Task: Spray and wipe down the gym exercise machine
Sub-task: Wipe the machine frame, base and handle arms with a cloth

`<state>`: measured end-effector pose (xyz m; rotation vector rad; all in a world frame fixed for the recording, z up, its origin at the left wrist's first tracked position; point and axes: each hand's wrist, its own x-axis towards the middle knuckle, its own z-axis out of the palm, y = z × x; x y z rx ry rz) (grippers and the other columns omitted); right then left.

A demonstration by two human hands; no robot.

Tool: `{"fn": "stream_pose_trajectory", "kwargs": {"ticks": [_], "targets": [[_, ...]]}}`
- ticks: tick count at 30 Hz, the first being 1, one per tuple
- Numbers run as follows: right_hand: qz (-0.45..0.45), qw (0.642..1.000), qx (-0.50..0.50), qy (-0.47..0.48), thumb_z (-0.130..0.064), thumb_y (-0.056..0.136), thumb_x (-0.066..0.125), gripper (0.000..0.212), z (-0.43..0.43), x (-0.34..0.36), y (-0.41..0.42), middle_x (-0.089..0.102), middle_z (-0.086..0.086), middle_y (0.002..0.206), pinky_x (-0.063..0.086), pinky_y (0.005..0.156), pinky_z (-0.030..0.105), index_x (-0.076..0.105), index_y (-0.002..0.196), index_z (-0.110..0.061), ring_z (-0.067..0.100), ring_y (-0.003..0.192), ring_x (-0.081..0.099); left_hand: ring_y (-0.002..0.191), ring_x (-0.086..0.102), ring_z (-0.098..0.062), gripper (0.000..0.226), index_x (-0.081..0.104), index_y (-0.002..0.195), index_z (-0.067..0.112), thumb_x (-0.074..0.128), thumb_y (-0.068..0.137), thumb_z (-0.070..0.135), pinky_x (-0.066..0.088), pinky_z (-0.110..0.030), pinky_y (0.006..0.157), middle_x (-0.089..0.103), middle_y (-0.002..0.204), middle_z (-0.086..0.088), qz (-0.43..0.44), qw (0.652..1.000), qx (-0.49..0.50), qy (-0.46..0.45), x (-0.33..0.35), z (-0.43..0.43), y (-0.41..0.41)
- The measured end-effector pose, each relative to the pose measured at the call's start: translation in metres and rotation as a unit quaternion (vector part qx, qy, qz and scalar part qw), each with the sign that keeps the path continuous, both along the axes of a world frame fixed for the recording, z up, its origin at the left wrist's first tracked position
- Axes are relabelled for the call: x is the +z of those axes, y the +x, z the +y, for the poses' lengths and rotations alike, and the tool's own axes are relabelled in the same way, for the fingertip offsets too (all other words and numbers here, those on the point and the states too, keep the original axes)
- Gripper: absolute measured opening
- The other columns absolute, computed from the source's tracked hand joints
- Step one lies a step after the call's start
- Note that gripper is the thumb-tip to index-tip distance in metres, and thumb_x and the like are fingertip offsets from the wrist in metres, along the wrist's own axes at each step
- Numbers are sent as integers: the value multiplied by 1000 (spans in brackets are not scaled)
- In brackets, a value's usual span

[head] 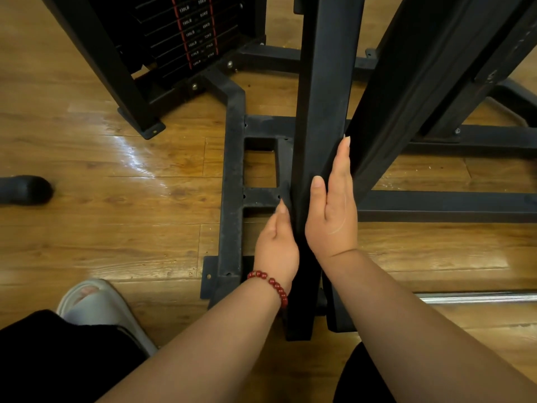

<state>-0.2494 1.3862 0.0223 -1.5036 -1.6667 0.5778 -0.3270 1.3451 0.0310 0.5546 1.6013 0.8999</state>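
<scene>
Right hand (334,212) flat on black post (322,97), fingers straight, left hand (276,245) opposite side, fingers hidden, grip unclear

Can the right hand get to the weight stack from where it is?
Probably not directly: the right hand lies flat on the right side of the upright post, which stands between it and the weight stack. The left hand, on the other side, has the freer path.
</scene>
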Motion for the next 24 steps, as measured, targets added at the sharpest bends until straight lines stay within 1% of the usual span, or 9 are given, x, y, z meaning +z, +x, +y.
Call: {"fn": "stream_pose_trajectory", "kwargs": {"ticks": [2,5,7,10,12,15,17,20,24], "targets": [[-3,1000,0,-5,-24,106,34,58,1,1,0,3,-19,152,6,106,-2,-5,148,-30,-24,134,-3,132,45,-11,46,45,142,37,32,100,54,36,-35,111,50,142,10,-11,1000,14,-8,2,-1,3],[4,1000,8,-21,-28,105,37,61,0,5,1,3,-21,151,6,104,-4,-6,147,-34,-28,131,-4,122,40,4,46,43,143,37,32,101,52,33,-20,100,47,142,15,-10,999,24,45,14,-4,6],[6,999,12,-43,-37,103,39,65,-6,5,6,3,-24,151,7,102,-5,-9,146,-39,-27,131,-2,120,37,9,45,41,143,41,32,101,52,32,-17,99,45,142,19,-8,996,19,83,19,-4,6],[23,993,6,-112,-46,97,44,73,-29,-1,12,9,-17,160,11,102,-3,-10,145,-45,-12,141,7,125,38,6,44,38,143,44,28,101,52,34,-23,106,45,140,21,8,996,-1,90,13,-7,4],[55,983,8,-174,-44,97,48,74,-45,-8,16,12,-14,162,16,111,11,-8,146,-48,-3,145,11,126,39,1,46,40,143,43,28,101,55,34,-26,106,45,142,18,-3,999,7,44,2,-13,4],[81,975,42,-201,-36,98,51,73,-60,-15,23,16,-18,161,21,121,33,0,147,-53,-2,146,14,129,44,-11,47,43,142,39,29,100,56,35,-32,105,48,144,9,-23,999,24,-34,-5,-27,7],[87,973,55,-206,-28,99,53,73,-62,-20,29,22,-18,159,24,121,40,8,152,-48,-2,145,18,113,49,-5,43,47,138,40,31,101,54,38,-26,97,56,127,14,-29,998,30,-36,-2,-30,9],[98,973,65,-199,-26,99,54,71,-61,-28,34,30,-15,156,28,119,44,13,155,-37,1,144,25,88,55,17,24,51,116,55,33,101,52,42,-6,77,57,92,35,-20,999,37,10,7,-24,10],[110,970,84,-198,-26,99,54,73,-59,-33,38,30,-14,156,27,119,44,9,155,-39,4,145,25,80,49,31,20,47,111,58,32,102,48,38,6,65,55,83,43,7,999,19,39,-4,-25,9]]}}
